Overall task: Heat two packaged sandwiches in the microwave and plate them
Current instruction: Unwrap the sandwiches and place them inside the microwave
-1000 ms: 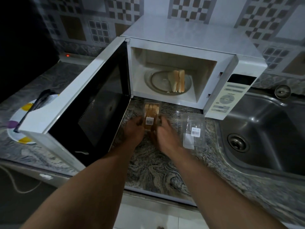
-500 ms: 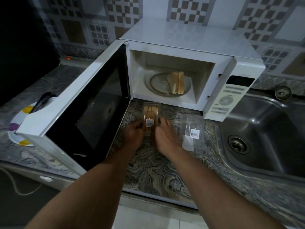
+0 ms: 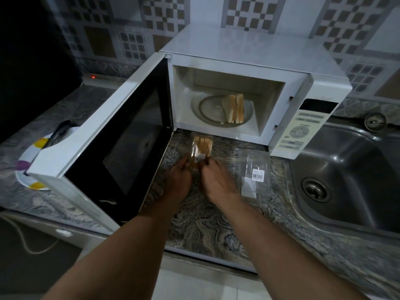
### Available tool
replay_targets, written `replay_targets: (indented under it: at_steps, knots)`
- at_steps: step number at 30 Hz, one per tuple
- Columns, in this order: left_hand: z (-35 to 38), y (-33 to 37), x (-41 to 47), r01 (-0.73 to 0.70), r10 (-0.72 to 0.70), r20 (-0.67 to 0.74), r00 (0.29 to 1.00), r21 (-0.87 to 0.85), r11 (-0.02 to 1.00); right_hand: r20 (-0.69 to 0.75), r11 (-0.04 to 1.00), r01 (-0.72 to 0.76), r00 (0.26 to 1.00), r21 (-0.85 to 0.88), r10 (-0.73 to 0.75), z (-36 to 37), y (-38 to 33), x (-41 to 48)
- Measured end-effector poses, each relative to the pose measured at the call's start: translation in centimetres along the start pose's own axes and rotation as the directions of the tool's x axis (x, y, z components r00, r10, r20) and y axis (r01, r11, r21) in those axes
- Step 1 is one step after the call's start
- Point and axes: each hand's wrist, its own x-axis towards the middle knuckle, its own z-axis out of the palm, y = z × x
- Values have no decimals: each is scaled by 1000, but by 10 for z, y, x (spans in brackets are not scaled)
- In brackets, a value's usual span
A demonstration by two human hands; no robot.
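We see a marbled stone countertop (image 3: 205, 230) bearing a white microwave (image 3: 249, 53) with its door swung open. In front of it lie a packaged sandwich (image 3: 201, 148) and an empty clear sandwich pack (image 3: 255, 174). A spotted plate (image 3: 28, 167) sits far left.

We have a single wide-angle view, worn at head height, facing forward and down onto the countertop (image 3: 205, 230). It sits close: the open microwave (image 3: 249, 50) fills the centre, the sink (image 3: 350, 169) the right edge, our forearms (image 3: 121, 256) the bottom.
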Motion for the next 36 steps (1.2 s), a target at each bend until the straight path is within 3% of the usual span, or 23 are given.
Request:
replay_targets:
  at_steps: [4, 11, 24, 36]
  knots:
    - [1, -4, -5, -16, 16, -3, 1000, 67, 998, -32, 999, 21, 999, -47, -22, -7, -1, -1]
    - [-3, -3, -11, -32, 31, -11, 999, -94, 995, -18, 994, 57, 998, -93, -59, -4, 6, -7]
    - [-13, -14, -11, -203, 191, 135, 972, 84, 975, -2, 998, 3, 1000, -55, -3, -2, 3, -9]
    - [-14, -2, -12, -140, 128, 149, 980, 72, 987, 18, 997, -12, 1000, -76, 14, -6, 0, -8]
